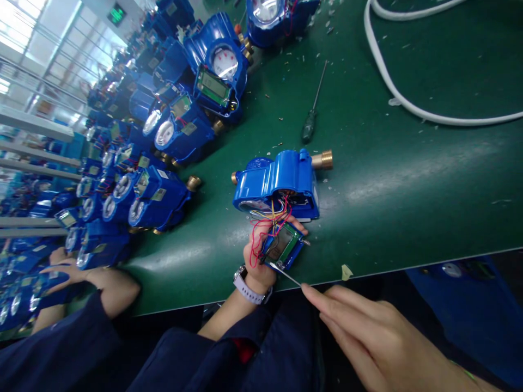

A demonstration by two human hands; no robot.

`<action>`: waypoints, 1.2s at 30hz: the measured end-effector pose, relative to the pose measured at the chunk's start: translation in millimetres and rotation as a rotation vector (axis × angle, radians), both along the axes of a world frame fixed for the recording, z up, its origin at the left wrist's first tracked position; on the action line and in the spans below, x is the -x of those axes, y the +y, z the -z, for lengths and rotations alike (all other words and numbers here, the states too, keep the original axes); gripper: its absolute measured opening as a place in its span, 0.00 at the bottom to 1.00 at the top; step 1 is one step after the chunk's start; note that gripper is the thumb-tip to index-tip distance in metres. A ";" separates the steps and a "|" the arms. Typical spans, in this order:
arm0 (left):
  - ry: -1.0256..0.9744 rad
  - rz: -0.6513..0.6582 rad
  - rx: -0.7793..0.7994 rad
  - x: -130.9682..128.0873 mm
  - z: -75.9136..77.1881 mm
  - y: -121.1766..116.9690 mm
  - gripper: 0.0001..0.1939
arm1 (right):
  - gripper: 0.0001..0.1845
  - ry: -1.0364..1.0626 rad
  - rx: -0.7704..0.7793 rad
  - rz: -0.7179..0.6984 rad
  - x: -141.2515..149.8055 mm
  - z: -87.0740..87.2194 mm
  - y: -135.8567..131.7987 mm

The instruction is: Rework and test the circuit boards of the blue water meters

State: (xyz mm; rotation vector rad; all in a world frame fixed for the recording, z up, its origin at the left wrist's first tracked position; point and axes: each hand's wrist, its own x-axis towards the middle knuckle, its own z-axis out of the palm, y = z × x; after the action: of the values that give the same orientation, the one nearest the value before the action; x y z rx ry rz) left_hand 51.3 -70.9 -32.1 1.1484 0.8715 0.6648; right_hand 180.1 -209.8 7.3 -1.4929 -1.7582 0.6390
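Note:
My left hand (254,251), with a watch on its wrist, is closed around a small display module (281,245) with a green circuit board edge. Red, yellow and white wires (261,228) run from the module into the open housing of a blue water meter (278,177). That meter lies on the table just beyond my hand and has brass threaded ends. My right hand (368,329) pinches a thin metal tool (288,276), whose tip touches or nearly touches the module's near corner. The tool's other end is hidden by my fingers.
A dark-handled screwdriver (309,125) lies on the green table (408,190) behind the meter. A white cable (392,90) curves at the far right. Many blue meters (163,196) crowd the left side. A co-worker's hands (67,269) reach among them.

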 end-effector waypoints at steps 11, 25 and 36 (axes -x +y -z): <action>-0.205 -0.040 -0.115 -2.7 2.1 4.0 0.26 | 0.22 0.241 0.034 0.007 10.8 15.5 0.7; -0.203 -0.065 -0.145 -6.8 -13.7 4.8 0.26 | 0.27 0.068 -0.126 0.001 21.1 34.3 -1.1; -0.116 -0.162 -0.153 -8.3 -12.1 3.5 0.27 | 0.24 0.004 -0.124 0.038 20.6 29.8 -0.8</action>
State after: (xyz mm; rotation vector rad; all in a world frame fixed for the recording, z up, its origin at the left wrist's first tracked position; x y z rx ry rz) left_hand 59.6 -67.5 -19.9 1.1708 0.8317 0.9359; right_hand 159.5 -210.6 -22.5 -1.4356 -1.7301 0.5046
